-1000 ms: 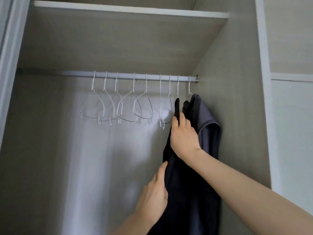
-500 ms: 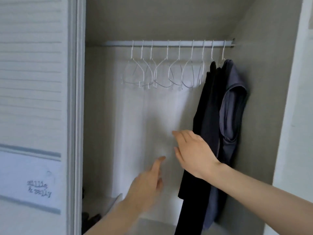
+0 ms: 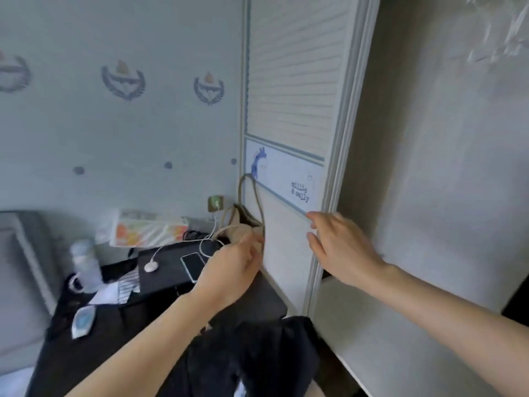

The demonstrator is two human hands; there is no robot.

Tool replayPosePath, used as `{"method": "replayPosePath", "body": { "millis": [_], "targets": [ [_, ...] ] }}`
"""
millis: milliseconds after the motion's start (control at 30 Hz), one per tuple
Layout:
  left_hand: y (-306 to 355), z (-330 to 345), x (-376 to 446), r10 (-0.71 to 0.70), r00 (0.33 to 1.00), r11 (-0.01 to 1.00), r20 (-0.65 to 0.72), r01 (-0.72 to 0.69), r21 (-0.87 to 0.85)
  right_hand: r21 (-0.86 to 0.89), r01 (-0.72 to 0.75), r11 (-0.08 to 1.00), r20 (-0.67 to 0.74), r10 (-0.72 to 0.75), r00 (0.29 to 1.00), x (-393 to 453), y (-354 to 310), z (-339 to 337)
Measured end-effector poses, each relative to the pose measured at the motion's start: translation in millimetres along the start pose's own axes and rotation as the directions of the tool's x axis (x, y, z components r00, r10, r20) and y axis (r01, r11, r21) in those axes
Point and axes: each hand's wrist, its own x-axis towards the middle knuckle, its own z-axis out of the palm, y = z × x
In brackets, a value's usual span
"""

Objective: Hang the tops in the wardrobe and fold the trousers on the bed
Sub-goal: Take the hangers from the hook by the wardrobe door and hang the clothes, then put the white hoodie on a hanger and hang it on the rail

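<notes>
The view faces the wardrobe's slatted sliding door (image 3: 294,81), with the open wardrobe (image 3: 443,167) to its right. A blur of white wire hangers (image 3: 495,32) shows at the top right; the hung tops are out of view. My left hand (image 3: 232,270) hovers low in front of the door's left edge, fingers loosely curled and holding nothing, overlapping a beige bag (image 3: 243,224). My right hand (image 3: 340,247) is spread open at the door's right edge, holding nothing. A dark cloth (image 3: 252,353) shows at the bottom centre; what it is cannot be told.
A black bedside table (image 3: 86,353) stands at lower left with a phone (image 3: 193,265), a white charging cable (image 3: 177,247), a bottle (image 3: 86,267) and a tissue box (image 3: 148,229). A grey padded headboard (image 3: 20,267) is at far left. The wardrobe's pale bottom board (image 3: 386,339) lies at lower right.
The view has swung left and down from the hanging rail to the door and bedside table. Both hands left the dark hung top and dropped lower, holding nothing.
</notes>
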Motion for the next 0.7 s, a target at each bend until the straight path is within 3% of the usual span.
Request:
{"method": "replayPosePath", "body": {
  "millis": [133, 267, 533, 700],
  "targets": [
    [-19, -25, -101, -0.24, 0.968, 0.968, -0.068, 0.244, 0.053, 0.189, 0.135, 0.973, 0.024, -0.142, 0.99, -25, -62, 28],
    [-26, -46, -206, -0.478, 0.868, 0.869, -0.137, 0.49, 0.072, 0.362, 0.221, 0.906, 0.059, -0.259, 0.964, -58, -138, 49],
    [-53, -79, -356, -0.698, 0.664, 0.684, -0.267, 0.729, 0.025, 0.595, 0.343, 0.727, 0.096, -0.488, 0.868, -100, -285, 70],
    [-92, -102, -445, -0.821, 0.482, 0.524, -0.307, 0.849, -0.068, 0.667, 0.41, 0.622, 0.144, -0.647, 0.749, -111, -383, 91]
  ]
}}
